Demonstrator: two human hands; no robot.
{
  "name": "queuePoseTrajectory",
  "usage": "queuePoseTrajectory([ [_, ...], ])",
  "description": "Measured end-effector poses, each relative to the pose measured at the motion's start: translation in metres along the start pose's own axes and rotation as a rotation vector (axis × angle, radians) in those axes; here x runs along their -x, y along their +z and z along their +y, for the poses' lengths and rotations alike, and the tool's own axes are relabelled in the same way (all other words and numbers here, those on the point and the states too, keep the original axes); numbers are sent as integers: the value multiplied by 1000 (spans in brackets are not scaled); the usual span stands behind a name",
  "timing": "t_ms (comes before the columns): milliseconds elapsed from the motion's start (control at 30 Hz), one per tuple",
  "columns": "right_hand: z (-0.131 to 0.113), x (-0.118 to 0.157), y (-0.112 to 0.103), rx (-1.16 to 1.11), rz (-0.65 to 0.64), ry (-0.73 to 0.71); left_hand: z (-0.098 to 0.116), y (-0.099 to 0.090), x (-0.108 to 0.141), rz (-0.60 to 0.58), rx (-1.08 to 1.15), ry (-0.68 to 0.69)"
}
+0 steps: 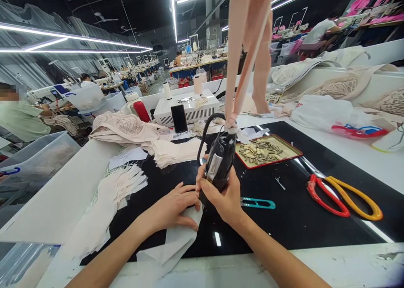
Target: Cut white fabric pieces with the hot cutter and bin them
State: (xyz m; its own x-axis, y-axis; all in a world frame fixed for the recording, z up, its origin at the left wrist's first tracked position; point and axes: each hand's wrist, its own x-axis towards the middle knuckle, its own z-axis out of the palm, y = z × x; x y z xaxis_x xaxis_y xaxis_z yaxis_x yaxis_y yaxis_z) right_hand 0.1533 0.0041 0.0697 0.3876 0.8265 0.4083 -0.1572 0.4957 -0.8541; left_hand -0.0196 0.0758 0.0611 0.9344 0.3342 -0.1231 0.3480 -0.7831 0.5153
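Note:
My right hand (224, 195) is wrapped round a black corded hand tool (217, 159) with a silver lever or plate on its side. Pink fabric strips (237, 69) tied at its top hold it from above; its working end is hidden. Palm down, my left hand (176, 206) rests on a thin pale fabric piece (178, 246), thumb apart from the fingers. Its fingertips are close to the tool's lower end. To the left lie a fanned stack of cream fabric pieces (116, 195) and a second stack (178, 151). Turquoise thread snips (259, 203) lie beside my right hand.
Large scissors (344, 195) with red and orange handles lie at the right. Behind the tool sit a tray of seeds (268, 151), a phone (179, 118) and a white vented box (189, 107). Lace bra pieces (126, 126) are piled at left. Several people work farther off.

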Motion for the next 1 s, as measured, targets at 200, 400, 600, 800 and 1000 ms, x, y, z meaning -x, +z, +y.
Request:
queuePoseTrajectory([
  [200, -1, 6, 2, -40, -55, -36, -6, 3, 0, 4, -16, 38],
  [400, -3, 7, 3, -31, -38, -19, -10, 5, 0, 19, -9, 64],
  [600, -7, 12, 4, -57, -47, -30, -8, 3, -1, 7, 7, 58],
  [800, -4, 18, 2, -62, -70, -20, -4, 0, -2, -7, 38, 38],
  [1000, -4, 22, 1, -44, -57, 2, -2, -1, -2, -8, 52, 53],
])
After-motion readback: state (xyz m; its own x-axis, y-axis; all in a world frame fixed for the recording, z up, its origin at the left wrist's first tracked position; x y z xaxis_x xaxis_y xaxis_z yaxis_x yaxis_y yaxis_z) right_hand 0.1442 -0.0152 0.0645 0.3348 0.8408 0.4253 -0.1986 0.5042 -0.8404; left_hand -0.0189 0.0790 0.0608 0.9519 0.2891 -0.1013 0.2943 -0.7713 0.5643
